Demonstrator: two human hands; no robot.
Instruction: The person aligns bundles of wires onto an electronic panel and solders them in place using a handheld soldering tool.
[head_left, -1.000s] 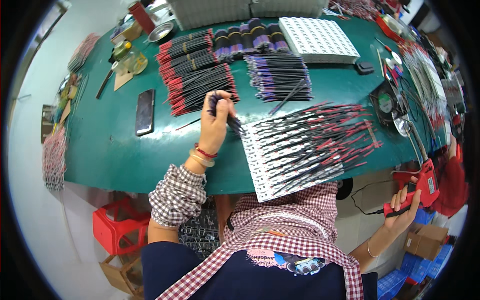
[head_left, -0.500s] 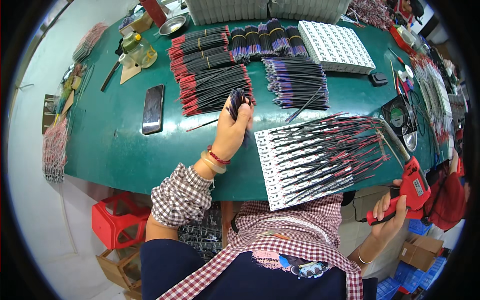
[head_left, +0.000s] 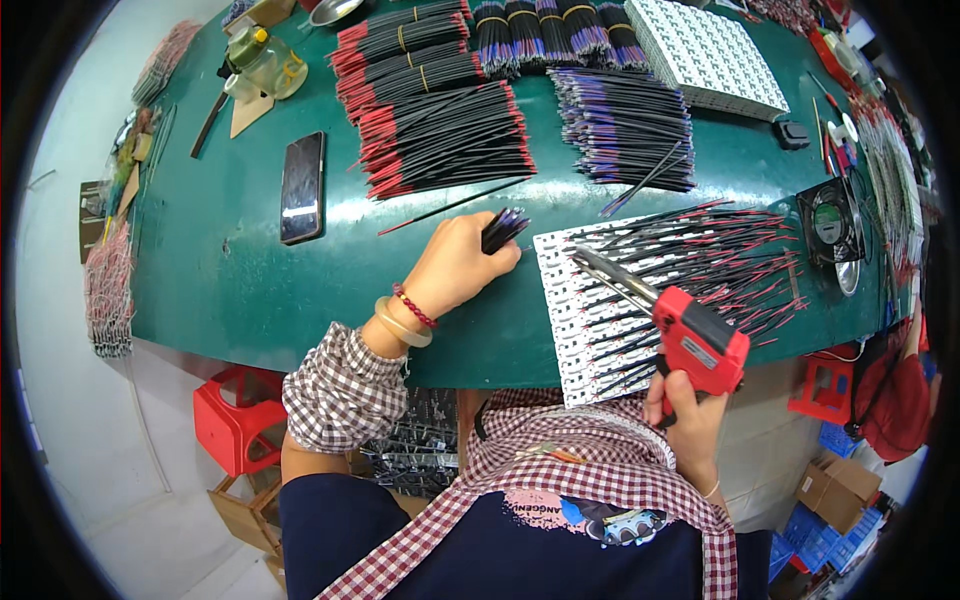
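Note:
My left hand [head_left: 465, 260] is closed round a small bunch of black wires with bluish-purple ends [head_left: 505, 229], above the table left of the white circuit board panel [head_left: 553, 300]. In my right hand [head_left: 692, 425] is a red soldering gun [head_left: 700, 345] with a metal barrel. Its tip hangs over the panel's upper left part; whether it touches cannot be made out. Rows of black wires with red ends [head_left: 700, 260] lie across the panel and stick out past its right side. A single red-ended wire [head_left: 440, 208] lies just beyond my left hand.
Red-ended wire bundles [head_left: 445, 140] and purple-ended ones [head_left: 625, 130] lie at the back, with stacked white panels [head_left: 710, 60] beside them. A phone [head_left: 303, 190] and a bottle [head_left: 268, 65] are on the left. A small fan [head_left: 830, 222] stands at right.
The soldering gun has swung left from beyond the panel's right side to over its left part. My left hand has turned, bringing the wire ends toward the panel. The view has shifted slightly.

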